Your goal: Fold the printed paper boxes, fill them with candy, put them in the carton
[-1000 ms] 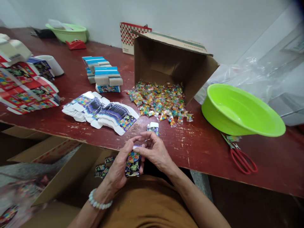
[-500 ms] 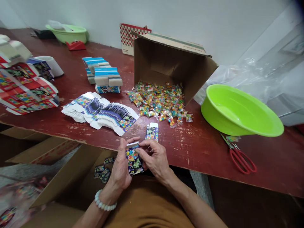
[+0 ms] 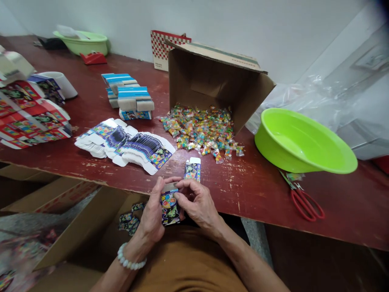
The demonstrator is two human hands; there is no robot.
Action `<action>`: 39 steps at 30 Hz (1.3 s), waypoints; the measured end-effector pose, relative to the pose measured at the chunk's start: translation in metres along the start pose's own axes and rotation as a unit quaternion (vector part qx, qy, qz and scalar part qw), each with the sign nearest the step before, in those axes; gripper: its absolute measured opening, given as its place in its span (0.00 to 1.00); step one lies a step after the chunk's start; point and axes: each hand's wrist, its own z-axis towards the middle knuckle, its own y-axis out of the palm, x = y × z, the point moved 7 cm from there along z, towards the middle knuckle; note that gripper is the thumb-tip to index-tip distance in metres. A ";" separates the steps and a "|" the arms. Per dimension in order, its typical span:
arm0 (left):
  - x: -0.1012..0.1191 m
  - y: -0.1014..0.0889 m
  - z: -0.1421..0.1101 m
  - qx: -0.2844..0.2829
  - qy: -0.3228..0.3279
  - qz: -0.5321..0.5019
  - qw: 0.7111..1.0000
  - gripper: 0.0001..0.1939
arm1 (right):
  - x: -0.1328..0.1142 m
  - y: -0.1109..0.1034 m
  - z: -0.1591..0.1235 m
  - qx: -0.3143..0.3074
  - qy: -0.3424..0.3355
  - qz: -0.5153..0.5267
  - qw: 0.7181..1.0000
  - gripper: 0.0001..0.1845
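Red table (image 3: pixel 243 182), hands (image 3: pixel 153 215) (image 3: pixel 200 207), partly hidden box (image 3: pixel 170 209)

1 camera, worn on the person's head, looks forward and down. The brown shirt (image 3: pixel 185 261) fills the bottom at close range, with the left hand (image 3: pixel 152 213) and right hand (image 3: pixel 199 205) just ahead, low and central. Beyond them spreads the red table (image 3: pixel 243 186), seen from above, then the pale wall (image 3: pixel 231 24), farthest off.

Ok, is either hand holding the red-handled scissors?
No, the scissors lie on the table by the green basin, while the left hand and right hand hold a printed box.
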 end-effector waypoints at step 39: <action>-0.008 -0.005 0.006 -0.054 -0.033 0.101 0.993 0.30 | -0.039 -0.006 0.012 -0.044 -0.124 -0.149 0.980 0.08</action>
